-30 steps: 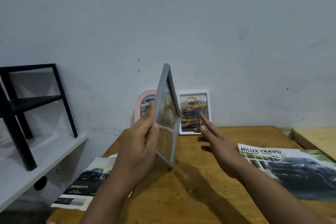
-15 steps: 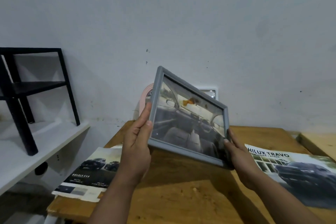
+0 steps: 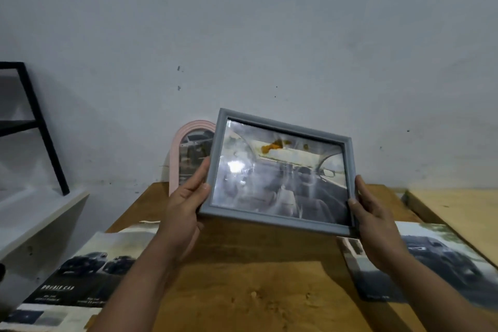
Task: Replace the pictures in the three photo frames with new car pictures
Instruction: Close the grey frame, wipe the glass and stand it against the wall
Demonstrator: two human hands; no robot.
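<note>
I hold a grey photo frame (image 3: 280,218) with a car-interior picture above the wooden table (image 3: 269,277), its glass facing me and its right side tilted down. My left hand (image 3: 186,207) grips its left edge with the thumb on the front. My right hand (image 3: 374,224) grips its lower right corner. Behind it a pink arched frame (image 3: 188,148) leans on the wall, partly hidden. The white frame seen earlier is hidden behind the grey one.
A car brochure (image 3: 78,275) overhangs the table's left edge. Another brochure (image 3: 442,259) lies at the right. A white shelf (image 3: 35,213) with a black metal stand (image 3: 40,121) is at the left. A pale wooden surface (image 3: 458,213) adjoins the table at the right.
The frame turned from edge-on to facing me. My right hand, open a second ago, took hold of its right side. The view shifted down and closer.
</note>
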